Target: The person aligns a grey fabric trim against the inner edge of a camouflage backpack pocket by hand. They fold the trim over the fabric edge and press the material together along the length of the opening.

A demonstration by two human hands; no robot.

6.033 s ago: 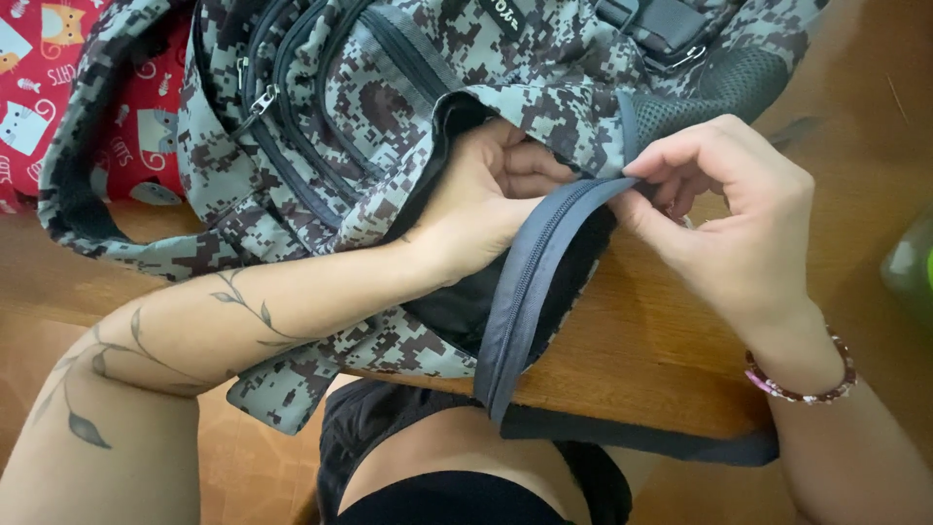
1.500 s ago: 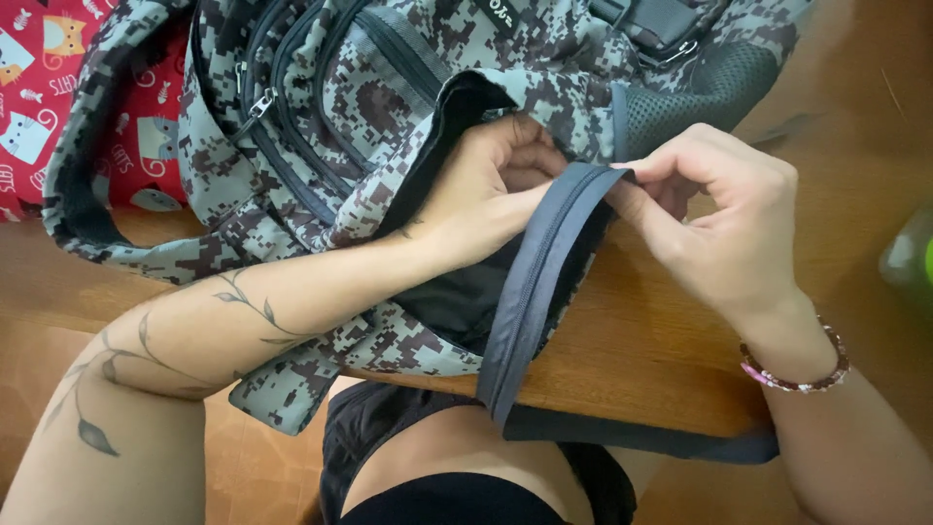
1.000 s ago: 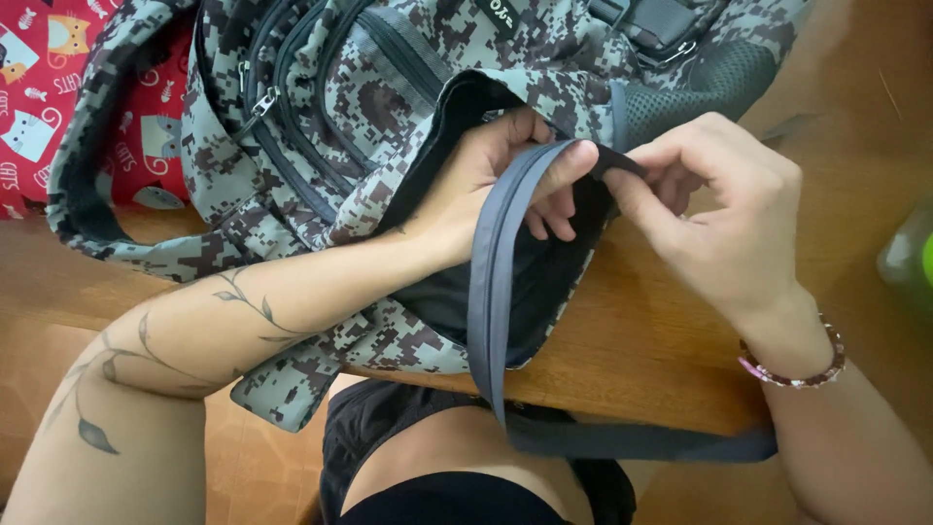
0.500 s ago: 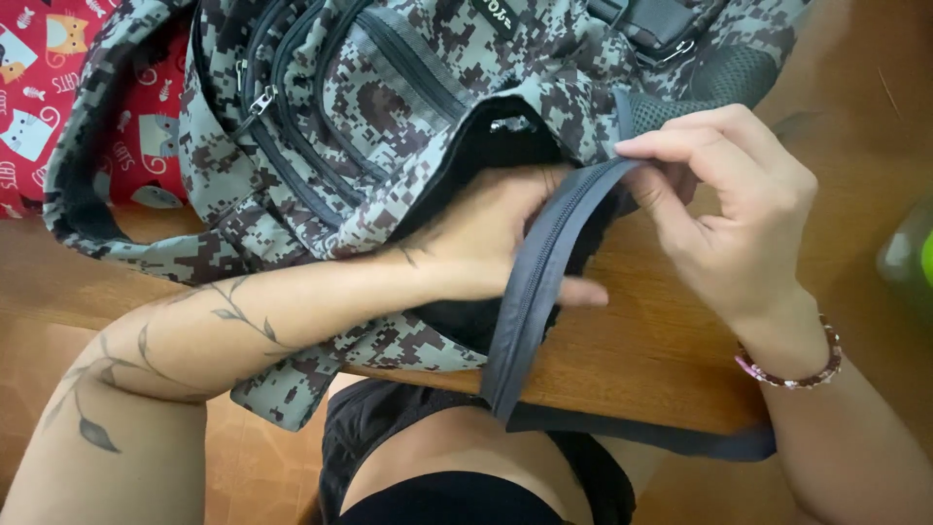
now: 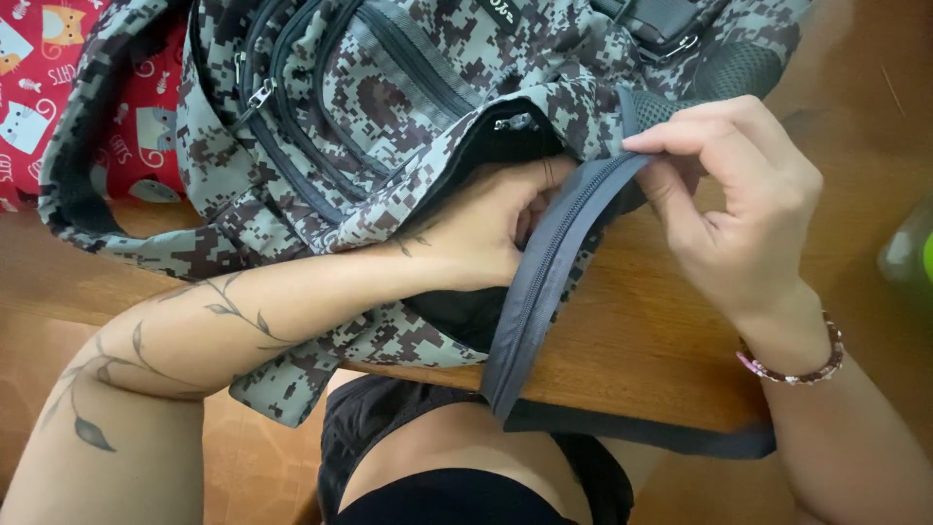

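A camouflage backpack (image 5: pixel 389 126) lay on the wooden bench (image 5: pixel 641 340). The right hand (image 5: pixel 739 209) pinched the top end of a grey strap (image 5: pixel 544 282) at the backpack's near edge. The left hand (image 5: pixel 486 228) was tucked into the backpack's dark opening behind that strap, its grip hidden. Red patterned cloth (image 5: pixel 58 87) lay beyond the backpack.

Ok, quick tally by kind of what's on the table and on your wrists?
Backpack: 1, camouflage, on the wooden table
Grey strap: 1, pinched by the right hand, left hand against it
Red patterned cloth: 1
Beaded bracelet: 1
Green object: 1, cut off
Total: 5
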